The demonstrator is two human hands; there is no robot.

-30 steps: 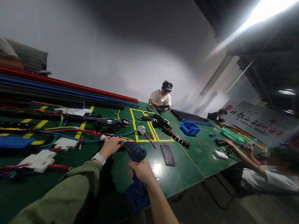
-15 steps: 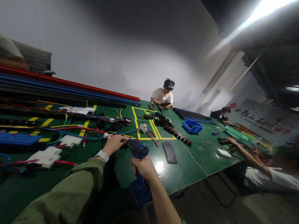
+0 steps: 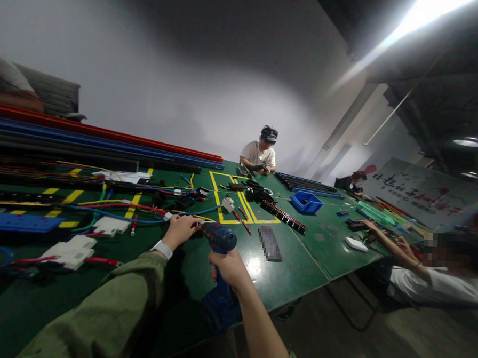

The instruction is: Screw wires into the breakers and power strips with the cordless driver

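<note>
Overhead, a bright lamp [image 3: 419, 20] is shining into the room, and a pale wall [image 3: 166, 106] is rising behind a long green table [image 3: 298, 273]. Close to the table's near edge, the right hand [image 3: 230, 266] is gripping a blue drill [image 3: 219, 238], its fingers wrapping around the handle. The drill's nose is pointing left, toward the fingertips of the left hand [image 3: 179, 232]. That hand is bending its fingers over something small right at the nose; whether they are pinching it, I cannot tell. A watch [image 3: 164, 249] is circling the left wrist. Just beyond the left fingers, a small white plug [image 3: 168, 216] is sitting among red, blue and yellow wires [image 3: 130, 220]. Two white boxes are lying farther left, the nearer one [image 3: 71, 251] trailing red cable. Right of the drill, a phone-like slab [image 3: 270, 243] is lying flat, its surface blurred. Beyond it, a blue bin [image 3: 305, 203] is standing, and a person in a white shirt [image 3: 259, 156] is leaning on the far edge.
</note>
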